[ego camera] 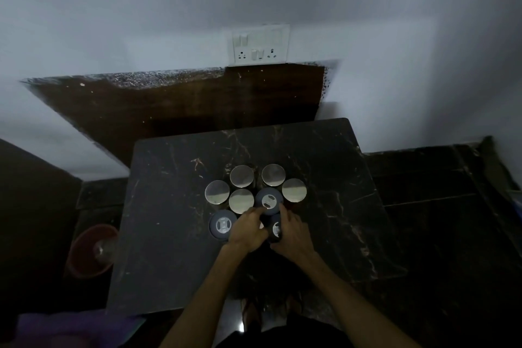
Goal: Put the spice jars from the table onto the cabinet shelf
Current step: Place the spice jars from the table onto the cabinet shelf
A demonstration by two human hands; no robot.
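Several spice jars stand clustered on the dark marble table [324, 167], seen from above. Some have shiny silver lids [241, 176], others dark lids with a pale dispenser cap [269, 201]. One dark-lidded jar [223, 225] stands just left of my hands. My left hand [247, 232] is curled over a jar that it almost wholly hides. My right hand [295, 233] grips a dark-lidded jar [275, 230] from its right side. The two hands touch over these jars. Behind the table lies the dark brown shelf surface [169, 104] with a speckled stone edge.
A white switch and socket panel [258, 44] is on the wall above the shelf. A red bucket [91, 251] stands on the floor left of the table. A purple cloth [70, 328] lies at the bottom left. My feet [271, 312] show below the table's near edge.
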